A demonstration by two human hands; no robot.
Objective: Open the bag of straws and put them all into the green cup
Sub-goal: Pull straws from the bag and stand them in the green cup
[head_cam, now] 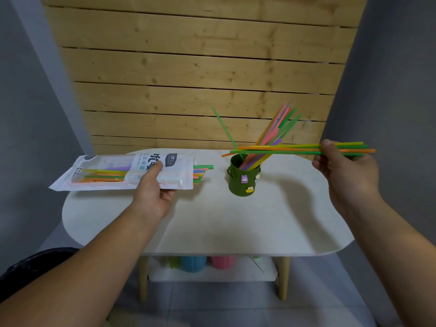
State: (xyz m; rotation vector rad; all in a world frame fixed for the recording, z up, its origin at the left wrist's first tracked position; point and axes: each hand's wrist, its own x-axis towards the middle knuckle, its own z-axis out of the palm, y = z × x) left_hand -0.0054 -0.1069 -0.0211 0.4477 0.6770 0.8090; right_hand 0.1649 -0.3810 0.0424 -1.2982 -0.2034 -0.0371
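Done so far: We see the white plastic straw bag with a clear window (179, 171) already open at its right end, and a fan of thin bright plastic straws (276, 131) standing in the small dark-green cylindrical cup with stuck-on cartoon charms (243, 182).

In hand: Our right hand (346, 171), at the right of the frame, pinches a small bundle of green, orange and yellow straws (283, 151). The bundle lies level, its free ends above the cup's mouth and not yet inside.

Left to do: Several straws remain in the bag (200, 172), their ends poking out of the opening at centre left. We judge the task somewhat past halfway.

Left hand: Our left hand (153, 192) grips the bag, thumb on top and fingers beneath, holding it flat above the left part of the table.

Cup's place: Centre of the frame, upright on the white oval matte tabletop (212, 220).

Materials: The bag looks glossy and limp. The straws are smooth, slender, stiff tubes. The cup looks rigid, with small side handles.

Backdrop: Pale knotty wooden planks fill the upper frame.
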